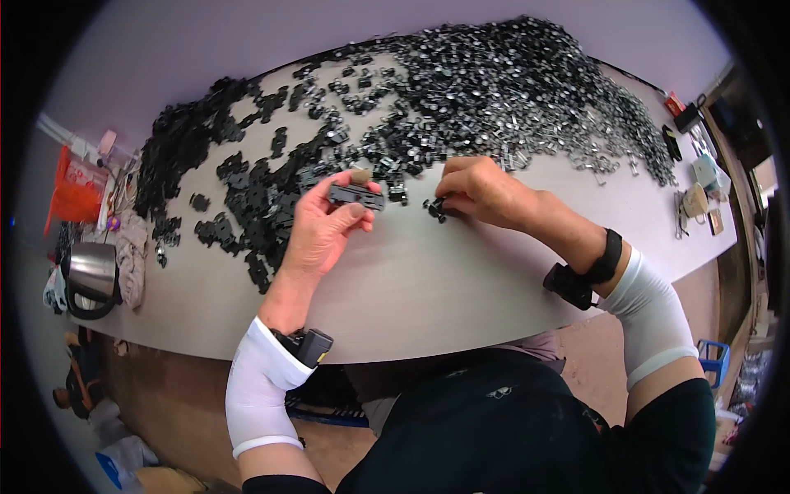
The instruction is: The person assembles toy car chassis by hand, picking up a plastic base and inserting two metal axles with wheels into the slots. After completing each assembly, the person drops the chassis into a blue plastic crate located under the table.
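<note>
My left hand [325, 224] holds a flat black plastic plate [356, 194] between thumb and fingers, lifted just above the table [428, 280]; one fingertip is wrapped in tan tape. My right hand [481, 191] rests on the tabletop to the right, its fingers closed on a small black and metal clip [436, 207]. The two hands are a short gap apart. Right behind them lies a spread of black plastic plates [247, 181] and a large heap of shiny metal clips [510, 90].
A steel kettle [89, 278] and a rag stand at the table's left end, beside an orange bag [72, 193]. Small boxes and tools [699, 185] lie at the far right. A blue stool [714, 356] is on the floor at right.
</note>
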{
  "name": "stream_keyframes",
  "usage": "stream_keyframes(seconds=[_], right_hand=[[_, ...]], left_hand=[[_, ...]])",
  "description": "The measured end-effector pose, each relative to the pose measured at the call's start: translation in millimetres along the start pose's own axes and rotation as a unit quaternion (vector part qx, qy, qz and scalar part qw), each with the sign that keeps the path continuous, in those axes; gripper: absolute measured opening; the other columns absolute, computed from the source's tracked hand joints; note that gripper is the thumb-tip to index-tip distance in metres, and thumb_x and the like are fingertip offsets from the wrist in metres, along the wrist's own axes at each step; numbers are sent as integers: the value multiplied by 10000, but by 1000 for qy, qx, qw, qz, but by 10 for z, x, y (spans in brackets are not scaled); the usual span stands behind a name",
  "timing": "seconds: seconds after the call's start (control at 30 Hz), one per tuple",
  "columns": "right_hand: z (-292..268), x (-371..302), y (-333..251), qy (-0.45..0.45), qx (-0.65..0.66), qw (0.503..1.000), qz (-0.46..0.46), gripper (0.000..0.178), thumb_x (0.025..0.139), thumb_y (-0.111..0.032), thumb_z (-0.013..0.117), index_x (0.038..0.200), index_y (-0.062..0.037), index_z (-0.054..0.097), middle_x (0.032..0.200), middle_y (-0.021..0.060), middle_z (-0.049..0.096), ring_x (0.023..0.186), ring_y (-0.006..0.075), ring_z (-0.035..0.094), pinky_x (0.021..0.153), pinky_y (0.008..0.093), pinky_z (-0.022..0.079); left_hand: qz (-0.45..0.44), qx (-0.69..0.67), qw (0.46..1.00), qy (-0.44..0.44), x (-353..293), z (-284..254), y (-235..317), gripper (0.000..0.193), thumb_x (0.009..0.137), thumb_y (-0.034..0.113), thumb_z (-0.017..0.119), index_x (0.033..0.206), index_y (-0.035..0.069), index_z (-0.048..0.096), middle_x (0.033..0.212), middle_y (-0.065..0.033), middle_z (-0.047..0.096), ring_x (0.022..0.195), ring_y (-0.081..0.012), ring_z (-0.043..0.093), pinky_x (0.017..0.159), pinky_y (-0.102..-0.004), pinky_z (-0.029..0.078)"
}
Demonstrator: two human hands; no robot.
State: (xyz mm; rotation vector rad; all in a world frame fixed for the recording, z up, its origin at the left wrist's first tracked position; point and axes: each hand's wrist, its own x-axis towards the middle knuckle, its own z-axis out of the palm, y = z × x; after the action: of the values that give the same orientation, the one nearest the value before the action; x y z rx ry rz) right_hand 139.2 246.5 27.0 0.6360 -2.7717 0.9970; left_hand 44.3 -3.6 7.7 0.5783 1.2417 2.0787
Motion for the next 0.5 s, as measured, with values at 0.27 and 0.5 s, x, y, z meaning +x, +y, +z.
stream_keyframes(seconds=[0.27, 0.5], right_hand=[[92, 405, -486, 99, 3, 995, 34, 101, 693, -57, 633, 727, 32, 600, 709, 162, 583, 668, 350, 588, 595, 397, 477], [183, 631, -644, 70, -48, 996, 2, 107, 644, -58, 609, 691, 38, 607, 719, 210, 586, 725, 381, 600, 653, 441, 495]], left_hand=[[8, 76, 997, 14, -29, 49, -75, 550, 787, -88, 627, 1299, -13, 439, 1129, -128, 546, 766, -148, 593, 652, -270, 521], [4, 139, 990, -4, -45, 49, -86, 553, 803, -29, 649, 1312, -5, 432, 1106, -58, 532, 769, -117, 582, 652, -257, 517]])
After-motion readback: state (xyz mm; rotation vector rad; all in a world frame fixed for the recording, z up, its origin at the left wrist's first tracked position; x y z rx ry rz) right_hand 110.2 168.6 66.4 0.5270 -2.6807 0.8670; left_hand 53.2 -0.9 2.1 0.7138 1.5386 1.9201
